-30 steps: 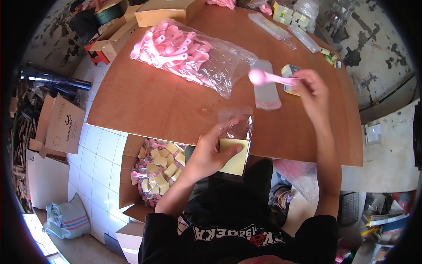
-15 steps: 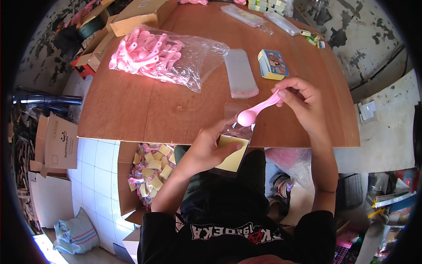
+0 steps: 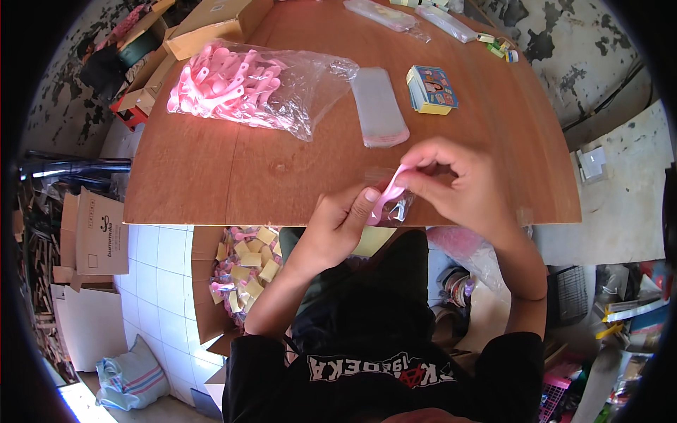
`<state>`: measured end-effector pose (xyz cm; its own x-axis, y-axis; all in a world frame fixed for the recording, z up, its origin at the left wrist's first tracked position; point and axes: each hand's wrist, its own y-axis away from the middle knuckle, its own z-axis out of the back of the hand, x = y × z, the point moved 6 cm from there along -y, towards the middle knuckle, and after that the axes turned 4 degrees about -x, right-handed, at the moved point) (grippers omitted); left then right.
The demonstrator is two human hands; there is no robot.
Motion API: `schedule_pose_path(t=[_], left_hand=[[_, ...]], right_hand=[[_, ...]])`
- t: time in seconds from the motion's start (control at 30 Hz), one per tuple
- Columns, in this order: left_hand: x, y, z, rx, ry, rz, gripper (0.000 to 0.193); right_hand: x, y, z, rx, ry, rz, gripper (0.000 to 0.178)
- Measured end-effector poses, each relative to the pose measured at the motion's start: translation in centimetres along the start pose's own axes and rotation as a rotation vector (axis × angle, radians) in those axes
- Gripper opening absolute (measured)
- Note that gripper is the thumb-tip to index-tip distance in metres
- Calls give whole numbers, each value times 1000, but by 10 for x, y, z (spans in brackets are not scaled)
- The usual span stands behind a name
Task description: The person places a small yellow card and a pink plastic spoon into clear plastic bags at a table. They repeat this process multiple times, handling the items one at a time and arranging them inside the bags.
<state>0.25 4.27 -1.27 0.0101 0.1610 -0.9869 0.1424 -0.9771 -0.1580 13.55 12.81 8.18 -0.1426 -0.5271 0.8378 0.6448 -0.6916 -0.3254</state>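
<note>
A pink plastic spoon slants at the table's near edge, its bowl end down by my left thumb and partly hidden. My right hand pinches the tip of its handle between thumb and fingers. My left hand is closed on a clear plastic bag, with the thumb on top against the spoon. A pale yellow card in the bag shows just below the table edge. How far the spoon sits inside the bag is hard to make out.
On the brown table lie a large bag of pink spoons, a stack of clear bags and a stack of printed cards. A carton of packed spoons and cards stands on the floor at my left.
My right hand has brought the spoon down and left to the bag's mouth. The left thumb has shifted from the yellow card up to the spoon, and the card now sits lower.
</note>
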Motion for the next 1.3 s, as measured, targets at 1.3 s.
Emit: schedule_pose_path(t=[1.3], left_hand=[[-38, 15, 6, -24, -136, -251, 32]], right_hand=[[-179, 18, 214, -319, 1121, -18, 18]])
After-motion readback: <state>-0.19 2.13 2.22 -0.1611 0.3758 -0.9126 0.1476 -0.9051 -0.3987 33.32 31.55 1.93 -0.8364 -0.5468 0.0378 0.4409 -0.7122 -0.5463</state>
